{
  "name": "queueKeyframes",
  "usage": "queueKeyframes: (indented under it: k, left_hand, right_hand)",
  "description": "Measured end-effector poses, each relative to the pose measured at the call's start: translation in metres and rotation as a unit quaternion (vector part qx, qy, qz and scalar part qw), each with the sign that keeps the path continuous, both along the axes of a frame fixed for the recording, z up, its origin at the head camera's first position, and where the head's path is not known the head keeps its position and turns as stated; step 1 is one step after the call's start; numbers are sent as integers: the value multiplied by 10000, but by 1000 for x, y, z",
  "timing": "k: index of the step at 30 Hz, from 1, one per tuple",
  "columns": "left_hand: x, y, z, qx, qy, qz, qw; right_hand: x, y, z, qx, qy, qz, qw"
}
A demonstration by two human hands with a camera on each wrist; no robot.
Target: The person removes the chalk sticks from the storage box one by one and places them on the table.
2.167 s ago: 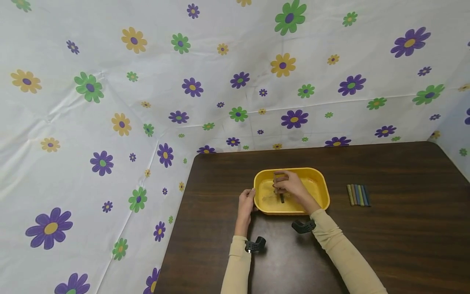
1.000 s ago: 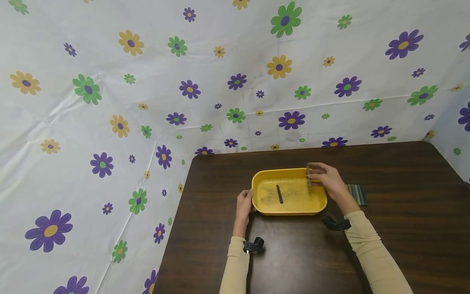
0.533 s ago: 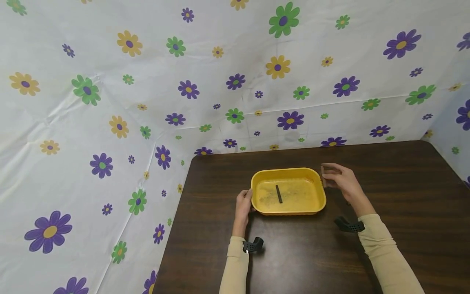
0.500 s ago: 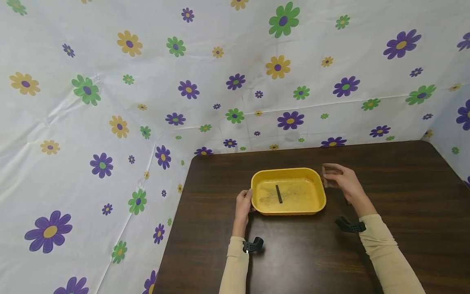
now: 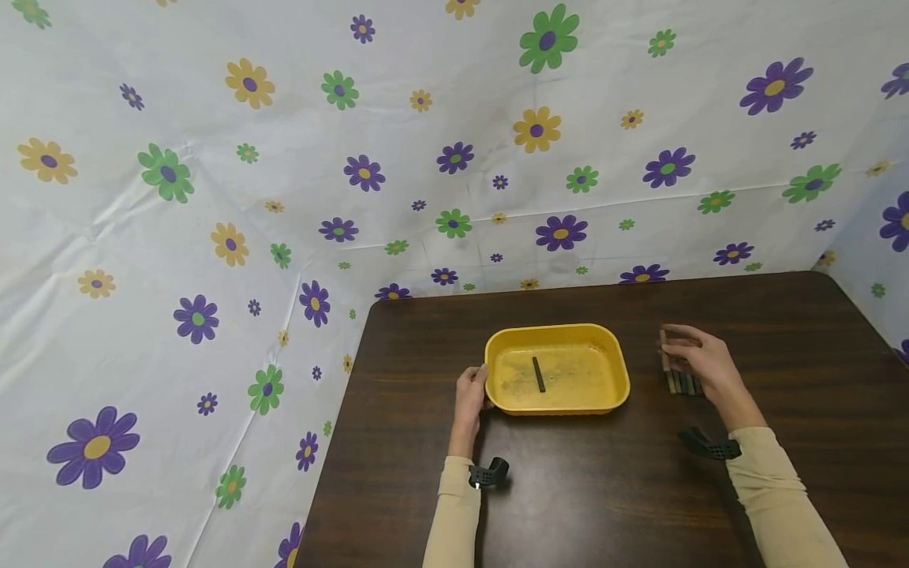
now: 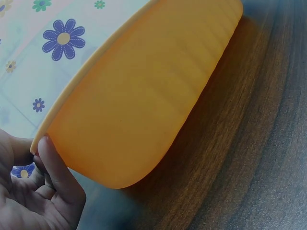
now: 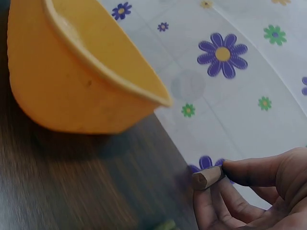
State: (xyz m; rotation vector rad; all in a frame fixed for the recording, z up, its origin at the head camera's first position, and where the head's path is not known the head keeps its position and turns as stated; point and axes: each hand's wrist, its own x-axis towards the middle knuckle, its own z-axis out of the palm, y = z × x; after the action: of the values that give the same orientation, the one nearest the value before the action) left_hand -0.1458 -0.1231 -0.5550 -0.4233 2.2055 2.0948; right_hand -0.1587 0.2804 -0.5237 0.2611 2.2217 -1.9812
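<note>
The left hand (image 5: pixel 470 402) grips the left rim of a yellow plastic tray (image 5: pixel 557 410), thumb and fingers pinching the edge in the left wrist view. One black chalk stick (image 5: pixel 539 375) lies inside, left of the tray's middle. Right of the tray, the right hand (image 5: pixel 710 367) pinches a brown chalk stick (image 7: pixel 208 177) between thumb and fingers. It hovers over a row of coloured chalk sticks (image 5: pixel 682 385) on the table. Those fingers partly hide the row; a blurred greenish end (image 7: pixel 165 225) shows at the bottom of the right wrist view.
A dark wood-grain table (image 5: pixel 582 489) bears everything. Behind it and at its sides hangs a white sheet (image 5: pixel 398 47) with a flower print. Each wrist wears a black camera band (image 5: pixel 490 473).
The right hand has carried the brown chalk stick out of the tray, past its right rim, to the row of sticks. The left hand keeps its grip on the tray.
</note>
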Motion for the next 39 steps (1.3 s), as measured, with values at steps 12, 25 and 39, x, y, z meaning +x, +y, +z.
queueKeyframes:
  k: [12, 25, 39]
  left_hand:
    - [-3, 1, -1, 95, 42, 26, 9999]
    - [-5, 2, -2, 78, 19, 35, 10000]
    - [-5, 4, -1, 130, 28, 24, 9999]
  right_hand:
    - [6, 34, -11, -677, -47, -254, 9974]
    - [11, 55, -27, 646, -166, -602, 9960]
    - [9, 59, -35, 2337, -79, -551, 9707]
